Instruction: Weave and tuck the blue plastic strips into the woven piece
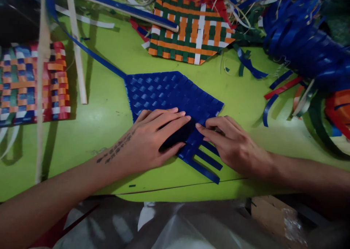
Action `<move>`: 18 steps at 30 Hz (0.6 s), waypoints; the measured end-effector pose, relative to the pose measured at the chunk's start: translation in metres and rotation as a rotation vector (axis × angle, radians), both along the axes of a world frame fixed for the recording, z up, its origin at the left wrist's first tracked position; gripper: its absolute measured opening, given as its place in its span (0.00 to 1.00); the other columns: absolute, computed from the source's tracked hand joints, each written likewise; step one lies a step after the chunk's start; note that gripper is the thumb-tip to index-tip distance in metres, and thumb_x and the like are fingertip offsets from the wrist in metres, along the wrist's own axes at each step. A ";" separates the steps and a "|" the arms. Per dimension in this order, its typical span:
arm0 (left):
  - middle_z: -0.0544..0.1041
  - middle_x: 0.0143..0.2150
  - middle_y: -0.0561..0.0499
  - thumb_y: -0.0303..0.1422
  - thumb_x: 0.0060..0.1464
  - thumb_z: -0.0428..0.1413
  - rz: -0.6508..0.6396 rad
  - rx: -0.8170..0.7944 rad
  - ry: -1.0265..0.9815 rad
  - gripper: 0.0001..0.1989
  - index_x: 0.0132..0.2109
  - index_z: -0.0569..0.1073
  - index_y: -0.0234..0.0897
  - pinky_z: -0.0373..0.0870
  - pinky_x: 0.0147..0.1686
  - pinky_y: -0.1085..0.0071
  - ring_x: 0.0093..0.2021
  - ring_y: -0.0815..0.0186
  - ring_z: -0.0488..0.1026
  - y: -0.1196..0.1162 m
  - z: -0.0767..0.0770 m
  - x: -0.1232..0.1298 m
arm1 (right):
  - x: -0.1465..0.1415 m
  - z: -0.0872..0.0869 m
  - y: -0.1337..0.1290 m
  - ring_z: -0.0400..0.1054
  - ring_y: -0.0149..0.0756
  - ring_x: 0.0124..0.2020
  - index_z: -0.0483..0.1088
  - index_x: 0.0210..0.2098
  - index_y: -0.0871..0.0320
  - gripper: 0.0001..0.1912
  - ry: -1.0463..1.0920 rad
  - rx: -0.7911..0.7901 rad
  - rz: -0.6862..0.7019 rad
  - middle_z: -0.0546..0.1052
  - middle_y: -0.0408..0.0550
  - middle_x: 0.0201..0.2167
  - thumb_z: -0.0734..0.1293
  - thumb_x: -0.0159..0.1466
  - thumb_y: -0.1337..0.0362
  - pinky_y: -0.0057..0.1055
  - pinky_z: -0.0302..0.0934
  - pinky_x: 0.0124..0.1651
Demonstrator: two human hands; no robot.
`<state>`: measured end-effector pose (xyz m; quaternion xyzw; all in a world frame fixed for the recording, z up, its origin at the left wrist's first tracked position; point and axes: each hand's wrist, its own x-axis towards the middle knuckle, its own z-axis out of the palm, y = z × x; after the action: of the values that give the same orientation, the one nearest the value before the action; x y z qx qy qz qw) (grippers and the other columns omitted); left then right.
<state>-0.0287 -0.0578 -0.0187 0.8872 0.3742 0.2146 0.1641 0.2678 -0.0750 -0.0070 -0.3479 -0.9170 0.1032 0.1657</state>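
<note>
A blue woven piece (155, 90) lies flat on the green table (106, 95). One long blue strip (93, 55) runs from its upper left corner, and loose strip ends (203, 170) stick out at its lower right. My left hand (158, 136) rests on the weave with its fingers spread and the thumb apart. At the right edge my right hand (229, 139) is closed, thumb and index finger pinched at a blue strip by the weave; the exact grip is partly hidden by the fingers.
An orange, green and white woven piece (188, 30) lies behind. A multicoloured woven piece (32, 83) is at the left, near pale wooden sticks (78, 55). Blue strips in a large bundle (303, 48) and scattered scraps fill the right. The table's front edge runs below my hands.
</note>
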 end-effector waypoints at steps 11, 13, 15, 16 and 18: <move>0.83 0.70 0.40 0.39 0.77 0.57 -0.091 0.187 0.097 0.24 0.73 0.77 0.38 0.80 0.59 0.52 0.70 0.46 0.81 0.006 0.000 0.000 | -0.006 -0.001 0.004 0.81 0.48 0.49 0.79 0.62 0.64 0.15 0.113 0.127 -0.049 0.84 0.60 0.51 0.71 0.79 0.68 0.47 0.80 0.52; 0.84 0.68 0.37 0.39 0.77 0.58 -0.122 0.212 0.097 0.24 0.72 0.78 0.33 0.82 0.57 0.51 0.69 0.44 0.82 0.009 0.001 -0.001 | -0.005 -0.001 0.005 0.81 0.48 0.47 0.81 0.60 0.64 0.13 0.106 0.164 -0.030 0.84 0.59 0.49 0.72 0.77 0.70 0.46 0.80 0.50; 0.84 0.68 0.36 0.39 0.77 0.59 -0.140 0.212 0.091 0.25 0.72 0.77 0.30 0.83 0.56 0.50 0.68 0.43 0.83 0.012 0.002 -0.003 | -0.004 0.000 0.005 0.81 0.46 0.45 0.81 0.57 0.63 0.12 0.095 0.177 -0.014 0.84 0.58 0.47 0.71 0.77 0.72 0.44 0.80 0.47; 0.84 0.69 0.35 0.39 0.76 0.60 -0.145 0.197 0.087 0.26 0.73 0.76 0.30 0.83 0.57 0.50 0.69 0.43 0.83 0.012 0.002 -0.004 | -0.004 0.000 0.006 0.80 0.46 0.44 0.81 0.57 0.63 0.11 0.094 0.171 -0.007 0.83 0.57 0.46 0.71 0.77 0.73 0.43 0.80 0.47; 0.82 0.71 0.35 0.39 0.75 0.61 -0.147 0.152 0.079 0.29 0.76 0.74 0.32 0.82 0.62 0.50 0.71 0.44 0.81 0.013 0.001 -0.007 | -0.005 0.000 0.006 0.80 0.45 0.44 0.81 0.57 0.64 0.11 0.101 0.140 0.000 0.83 0.57 0.46 0.70 0.78 0.73 0.42 0.80 0.47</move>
<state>-0.0354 -0.0445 -0.0181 0.9299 0.2969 0.1944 0.0969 0.2633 -0.0687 -0.0065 -0.3297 -0.9124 0.0565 0.2358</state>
